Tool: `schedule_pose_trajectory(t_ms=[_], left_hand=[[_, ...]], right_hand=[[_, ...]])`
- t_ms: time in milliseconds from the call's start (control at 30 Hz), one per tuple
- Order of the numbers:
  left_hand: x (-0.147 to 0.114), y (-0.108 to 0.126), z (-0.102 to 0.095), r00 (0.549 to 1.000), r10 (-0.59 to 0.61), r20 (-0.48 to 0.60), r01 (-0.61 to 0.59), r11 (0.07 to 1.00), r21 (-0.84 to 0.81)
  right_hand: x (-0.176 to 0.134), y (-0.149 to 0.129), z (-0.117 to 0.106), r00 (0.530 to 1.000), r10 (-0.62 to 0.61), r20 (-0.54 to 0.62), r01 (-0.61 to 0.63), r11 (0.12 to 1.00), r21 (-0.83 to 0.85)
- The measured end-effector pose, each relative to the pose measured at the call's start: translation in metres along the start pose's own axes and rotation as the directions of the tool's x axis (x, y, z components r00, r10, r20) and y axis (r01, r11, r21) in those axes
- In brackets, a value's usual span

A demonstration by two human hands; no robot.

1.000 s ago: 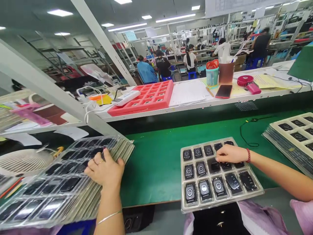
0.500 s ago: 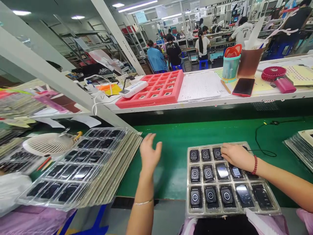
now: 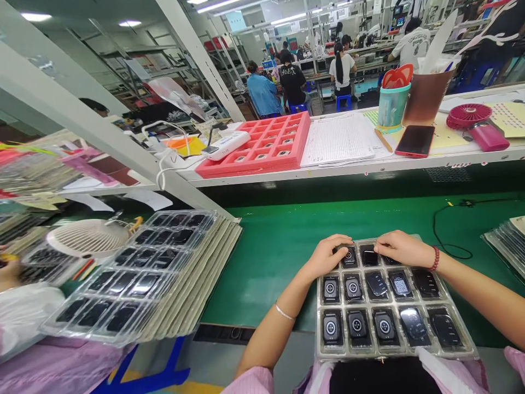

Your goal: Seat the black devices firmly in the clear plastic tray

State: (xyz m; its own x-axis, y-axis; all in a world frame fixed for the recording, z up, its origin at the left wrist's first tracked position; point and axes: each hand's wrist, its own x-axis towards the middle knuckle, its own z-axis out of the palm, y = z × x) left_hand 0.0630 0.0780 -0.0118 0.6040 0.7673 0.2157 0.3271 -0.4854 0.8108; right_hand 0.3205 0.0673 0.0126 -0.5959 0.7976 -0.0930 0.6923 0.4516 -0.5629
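A clear plastic tray (image 3: 320, 339) of black smartwatches lies at the table's front edge, several with round sensor backs up, others with dark screens up. My left hand (image 3: 329, 255) reaches over its far left corner, thumb and fingers closed around a smartwatch (image 3: 348, 256) in the back row, sensor side up. Fingers of my right hand (image 3: 404, 247) are pinched at the edge of the neighbouring smartwatch (image 3: 369, 257), whose dark face is up. My right hand partly hides the cells behind it.
At left stands a tall stack of loaded trays (image 3: 192, 279), near a white fan (image 3: 88, 238) and another person's hand (image 3: 10, 273). A shelf ahead carries a red foam tray (image 3: 262, 148), papers, a phone (image 3: 415, 140) and cups. More trays (image 3: 506, 249) and a black cable (image 3: 437, 230) are at right.
My left hand has moved right, from above the green table to the tray's back row. My right hand has shifted slightly right. The back row's third smartwatch now shows its dark face instead of its sensor back.
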Motion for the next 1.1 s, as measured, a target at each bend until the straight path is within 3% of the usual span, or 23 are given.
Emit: schedule_pose_trajectory(t_ms=[167, 333, 400, 600, 800, 1100], left_hand=[[-0.002, -0.002, 0.001, 1.000, -0.010, -0.016, 0.010, 1.000, -0.012], [-0.003, -0.001, 0.002, 1.000, -0.005, -0.017, 0.005, 1.000, 0.006], [-0.003, -0.002, 0.002, 1.000, -0.003, -0.017, 0.003, 1.000, 0.006], [-0.004, -0.004, 0.003, 0.999, -0.003, -0.040, 0.002, 1.000, -0.011], [-0.004, -0.002, 0.000, 0.999, -0.006, -0.037, 0.005, 0.999, -0.036], [-0.004, -0.004, 0.001, 0.998, -0.011, -0.061, 0.009, 0.999, -0.035]], right_hand=[[0.005, 0.002, -0.001, 0.998, 0.049, 0.028, -0.049, 0.998, 0.026], [0.007, -0.009, 0.001, 0.985, 0.019, -0.171, -0.032, 0.997, -0.076], [0.009, -0.021, 0.006, 0.980, -0.028, -0.198, 0.004, 0.993, -0.121], [0.028, -0.052, 0.026, 0.997, -0.073, -0.012, 0.063, 0.922, -0.382], [0.044, -0.044, 0.015, 0.996, -0.089, -0.023, 0.084, 0.983, -0.161], [0.049, -0.029, 0.013, 1.000, -0.013, 0.014, 0.014, 0.998, -0.054]])
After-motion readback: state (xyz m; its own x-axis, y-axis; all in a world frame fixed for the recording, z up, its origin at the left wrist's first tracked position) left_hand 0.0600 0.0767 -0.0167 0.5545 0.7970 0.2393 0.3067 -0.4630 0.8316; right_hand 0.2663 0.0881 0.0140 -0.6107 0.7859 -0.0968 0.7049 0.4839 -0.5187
